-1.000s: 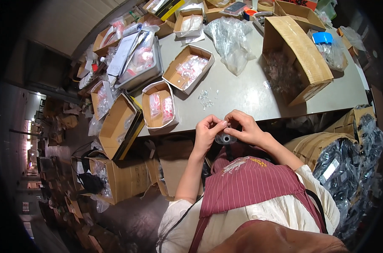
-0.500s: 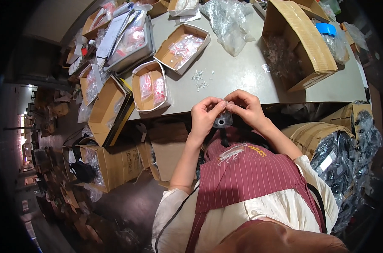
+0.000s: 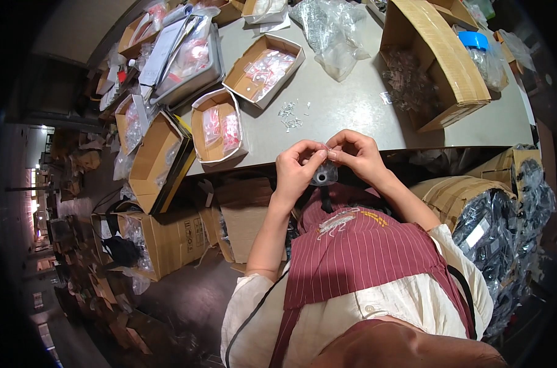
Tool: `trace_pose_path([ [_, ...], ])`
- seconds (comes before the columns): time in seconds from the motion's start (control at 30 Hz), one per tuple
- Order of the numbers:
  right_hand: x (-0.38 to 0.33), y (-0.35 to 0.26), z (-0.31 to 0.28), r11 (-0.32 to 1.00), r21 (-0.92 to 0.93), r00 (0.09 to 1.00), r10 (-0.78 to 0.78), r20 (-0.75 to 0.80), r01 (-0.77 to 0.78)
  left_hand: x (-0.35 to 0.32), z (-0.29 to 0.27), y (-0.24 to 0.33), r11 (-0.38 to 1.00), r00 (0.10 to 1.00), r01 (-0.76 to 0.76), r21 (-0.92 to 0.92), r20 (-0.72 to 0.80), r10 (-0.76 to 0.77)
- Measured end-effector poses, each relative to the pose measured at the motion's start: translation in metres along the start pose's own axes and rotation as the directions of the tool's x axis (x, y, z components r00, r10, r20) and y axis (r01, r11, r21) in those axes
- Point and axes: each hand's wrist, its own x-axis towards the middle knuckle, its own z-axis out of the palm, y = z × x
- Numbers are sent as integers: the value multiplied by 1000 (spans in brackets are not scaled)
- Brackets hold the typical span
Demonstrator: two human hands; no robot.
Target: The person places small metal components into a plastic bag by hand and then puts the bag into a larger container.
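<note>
At the frame's centre, the left hand (image 3: 295, 167) and right hand (image 3: 357, 154) pinched a small clear bag (image 3: 324, 174) hanging below their fingers.

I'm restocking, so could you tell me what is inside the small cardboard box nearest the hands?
The small cardboard box holds small clear packets with pink contents; whatever lies beneath them is covered.

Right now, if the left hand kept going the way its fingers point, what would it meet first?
The left hand points toward the right hand; their fingertips already pinch the same small clear bag, so it would meet that bag and the right fingers at once.
</note>
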Motion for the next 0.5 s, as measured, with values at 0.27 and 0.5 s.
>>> trace_pose_path([
  [0.27, 1, -4, 1, 895, -396, 977, -211, 31, 206, 1, 1, 9, 952, 999, -37, 305, -17, 45],
  [0.5, 3, -7, 7, 792, -474, 923, -323, 207, 384, 1, 2, 4, 953, 1000, -29, 301, 18, 25],
])
